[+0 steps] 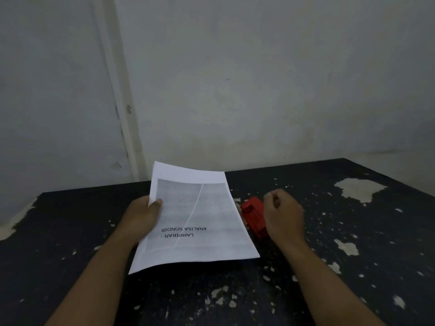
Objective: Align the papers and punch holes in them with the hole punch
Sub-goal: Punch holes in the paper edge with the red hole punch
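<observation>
The left hand (pixel 141 216) grips the papers (pixel 195 222) at their left edge: the thumb lies on the top sheet, and the other fingers are hidden beneath the stack. The papers are lifted off the table (pixel 353 231) and tilted, with a dark shadow visible under the near edge. The top sheet carries a grey printed block and the upside-down text "LAMPIRAN : ANALISA SONDIR". How many sheets the stack contains cannot be determined.

The right hand (pixel 283 214) is curled into a loose fist, fingers folded inward, with nothing visibly held. It sits just beside the hole punch (pixel 254 216), on the right side of that item; whether it touches it cannot be determined.

The hole punch is red and rests on the table between the right edge of the papers and the right hand. The paper edge covers part of its left side.

The table surface is black with many chipped, pale patches. A grey wall (pixel 259 78) stands behind it.
</observation>
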`<state>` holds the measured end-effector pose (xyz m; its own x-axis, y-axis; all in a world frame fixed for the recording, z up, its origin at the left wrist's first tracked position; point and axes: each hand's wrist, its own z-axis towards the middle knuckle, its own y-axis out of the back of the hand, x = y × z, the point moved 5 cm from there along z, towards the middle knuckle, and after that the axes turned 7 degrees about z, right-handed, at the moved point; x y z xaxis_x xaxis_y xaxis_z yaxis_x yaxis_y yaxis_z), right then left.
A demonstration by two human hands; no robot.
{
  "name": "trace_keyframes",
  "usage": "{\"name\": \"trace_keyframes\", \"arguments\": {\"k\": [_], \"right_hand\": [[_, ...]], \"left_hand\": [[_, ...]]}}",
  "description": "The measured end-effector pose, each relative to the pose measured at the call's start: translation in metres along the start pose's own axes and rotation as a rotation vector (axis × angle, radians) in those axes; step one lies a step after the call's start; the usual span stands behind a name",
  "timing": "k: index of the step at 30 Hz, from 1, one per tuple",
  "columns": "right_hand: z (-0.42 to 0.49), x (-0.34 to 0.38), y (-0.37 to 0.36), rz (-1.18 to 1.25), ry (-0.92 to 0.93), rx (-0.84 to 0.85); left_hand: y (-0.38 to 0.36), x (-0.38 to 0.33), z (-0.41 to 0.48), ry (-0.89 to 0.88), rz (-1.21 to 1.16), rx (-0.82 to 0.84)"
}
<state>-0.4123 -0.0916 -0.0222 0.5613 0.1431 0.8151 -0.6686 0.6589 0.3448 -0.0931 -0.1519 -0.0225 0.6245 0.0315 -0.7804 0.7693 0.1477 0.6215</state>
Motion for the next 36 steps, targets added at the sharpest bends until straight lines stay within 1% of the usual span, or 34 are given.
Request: {"name": "trace_keyframes", "arguments": {"k": [2,5,7,13,25,36], "right_hand": [[0.004,-0.017,-0.003,0.091,-0.105,0.043],[0.006,-0.037,-0.013,0.207,-0.26,0.165],[0.006,-0.039,-0.019,0.257,-0.3,0.225],[0.003,-0.036,-0.033,0.255,-0.278,0.332],[0.0,-0.032,-0.04,0.234,-0.297,0.366],[-0.002,-0.028,-0.04,0.216,-0.293,0.39]], "left_hand": [[-0.004,0.004,-0.001,0.005,0.014,0.016],[-0.01,0.007,-0.001,0.017,0.049,0.072],[-0.012,0.006,0.0,0.004,0.078,0.088],[-0.013,-0.001,0.004,-0.005,0.12,0.096],[-0.015,-0.017,0.005,-0.038,0.174,0.081],[-0.011,-0.016,0.008,-0.047,0.217,0.075]]}}
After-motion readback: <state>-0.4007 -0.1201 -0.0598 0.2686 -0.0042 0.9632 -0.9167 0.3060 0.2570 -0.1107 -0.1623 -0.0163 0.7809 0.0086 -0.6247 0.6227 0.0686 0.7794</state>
